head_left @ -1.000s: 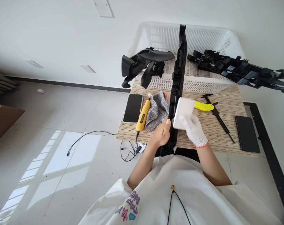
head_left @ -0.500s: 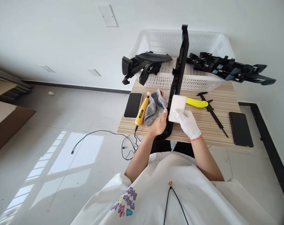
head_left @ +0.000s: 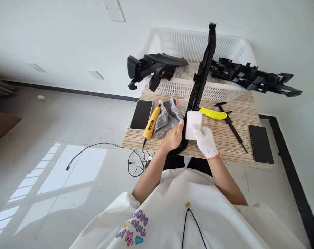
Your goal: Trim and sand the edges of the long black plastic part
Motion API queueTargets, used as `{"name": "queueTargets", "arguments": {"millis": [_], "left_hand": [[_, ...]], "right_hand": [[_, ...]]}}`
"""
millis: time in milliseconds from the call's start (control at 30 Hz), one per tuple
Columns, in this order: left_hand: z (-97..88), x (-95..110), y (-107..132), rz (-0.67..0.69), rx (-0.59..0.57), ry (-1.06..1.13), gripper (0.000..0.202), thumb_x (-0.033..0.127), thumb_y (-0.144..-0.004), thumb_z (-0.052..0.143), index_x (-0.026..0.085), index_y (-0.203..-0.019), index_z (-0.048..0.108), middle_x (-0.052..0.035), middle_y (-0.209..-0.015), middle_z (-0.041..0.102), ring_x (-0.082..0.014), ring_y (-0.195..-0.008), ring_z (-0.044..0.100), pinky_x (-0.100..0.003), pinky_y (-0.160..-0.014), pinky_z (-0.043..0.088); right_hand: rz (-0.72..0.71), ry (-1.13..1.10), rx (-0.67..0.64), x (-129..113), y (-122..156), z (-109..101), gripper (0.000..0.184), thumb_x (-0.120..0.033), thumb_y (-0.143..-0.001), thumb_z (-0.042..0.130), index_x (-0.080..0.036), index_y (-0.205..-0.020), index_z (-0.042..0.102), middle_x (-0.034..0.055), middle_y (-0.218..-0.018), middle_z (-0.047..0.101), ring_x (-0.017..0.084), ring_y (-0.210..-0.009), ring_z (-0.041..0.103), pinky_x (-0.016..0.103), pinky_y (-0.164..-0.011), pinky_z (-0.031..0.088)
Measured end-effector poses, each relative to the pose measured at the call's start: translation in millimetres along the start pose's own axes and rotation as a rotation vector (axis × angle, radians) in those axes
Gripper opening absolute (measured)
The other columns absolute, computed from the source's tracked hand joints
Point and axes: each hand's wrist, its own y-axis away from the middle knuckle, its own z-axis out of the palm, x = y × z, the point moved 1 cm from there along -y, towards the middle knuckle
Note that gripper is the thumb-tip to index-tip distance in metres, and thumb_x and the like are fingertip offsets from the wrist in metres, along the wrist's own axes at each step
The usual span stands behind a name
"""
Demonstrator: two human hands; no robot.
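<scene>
A long black plastic part [head_left: 201, 74] lies from the table's near edge up across the white basket [head_left: 231, 52]. My bare left hand [head_left: 173, 137] grips its near end, fingers wrapped round it. My right hand [head_left: 205, 141], in a white glove with an orange cuff, presses a white sponge block [head_left: 193, 124] against the part's right side. A grey cloth [head_left: 167, 118] lies just left of my left hand.
On the striped table [head_left: 237, 145]: a phone [head_left: 141, 114] and a yellow rotary tool [head_left: 152, 121] at left, a yellow knife [head_left: 213, 114], a thin black tool [head_left: 231, 126] and a second phone [head_left: 260, 144] at right. More black parts [head_left: 154, 67] [head_left: 252, 79] rest on the basket. A cable [head_left: 100, 148] trails on the floor.
The sponge has slid toward me along the black part, with my gloved hand on it. The part's far end has tilted to the right. My left hand keeps its grip.
</scene>
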Motion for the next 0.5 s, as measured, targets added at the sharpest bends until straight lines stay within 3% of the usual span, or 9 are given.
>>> {"name": "queueTargets", "arguments": {"millis": [33,200,367,500], "left_hand": [[0.2,0.9,1.4,-0.01,0.01,-0.011,0.068,0.061,-0.102,0.016,0.016,-0.119,0.064,-0.0112,-0.136,0.065,-0.0295,-0.141,0.047,-0.045,-0.121,0.032],[0.0,4.4,9.5,-0.092,0.015,-0.079,0.067,0.062,-0.101,0.015,0.019,-0.096,0.066,-0.0115,-0.118,0.072,-0.0345,-0.129,0.057,-0.051,-0.111,0.041],[-0.1,2.6,11.5,-0.07,0.045,-0.063,0.063,0.062,-0.102,0.015,0.021,-0.085,0.06,-0.0091,-0.1,0.073,-0.0302,-0.113,0.064,-0.044,-0.1,0.047],[-0.7,-2.7,11.6,-0.079,0.058,-0.033,0.062,0.062,-0.102,0.013,0.022,-0.072,0.051,-0.0046,-0.075,0.064,-0.0242,-0.086,0.066,-0.039,-0.085,0.05]], "right_hand": [[-0.016,0.003,0.037,0.7,-0.1,-0.7,0.054,-0.06,-0.09,0.05,-0.02,-0.054,0.044,-0.0014,-0.053,0.04,0.012,-0.055,0.039,0.026,-0.051,0.028],[0.014,-0.107,-0.023,0.5,3.1,-1.1,0.053,-0.062,-0.089,0.052,-0.019,-0.058,0.049,-0.0013,-0.055,0.046,0.012,-0.056,0.041,0.025,-0.052,0.031],[0.025,-0.141,-0.06,-2.7,8.6,0.2,0.05,-0.061,-0.084,0.06,-0.02,-0.056,0.051,-0.001,-0.055,0.048,0.013,-0.056,0.044,0.025,-0.051,0.034],[0.073,-0.351,0.076,0.9,13.9,-0.6,0.051,-0.063,-0.085,0.057,-0.021,-0.056,0.051,-0.0006,-0.054,0.05,0.014,-0.054,0.048,0.026,-0.051,0.041]]}}
